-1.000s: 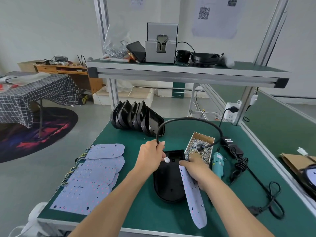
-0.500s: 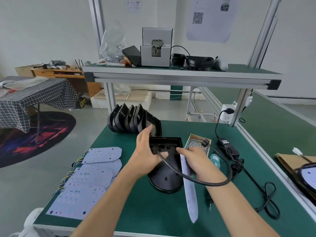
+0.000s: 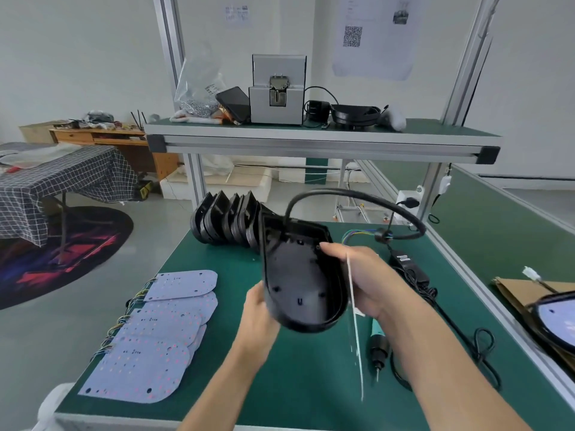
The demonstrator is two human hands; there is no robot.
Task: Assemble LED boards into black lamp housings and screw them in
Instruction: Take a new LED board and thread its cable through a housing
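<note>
Head view: 2 hands [image 3: 259,309] [image 3: 365,281] hold 1 housing [image 3: 300,275], 1 LED board [image 3: 354,321].

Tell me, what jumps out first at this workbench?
Dead centre, both hands, the left hand and right hand, grip a black lamp housing lifted above the green table, a black cable arching from its top. The right hand also pinches a thin LED board seen edge-on. To the left lies a fan of pale LED boards; behind stands a row of empty housings.
</note>
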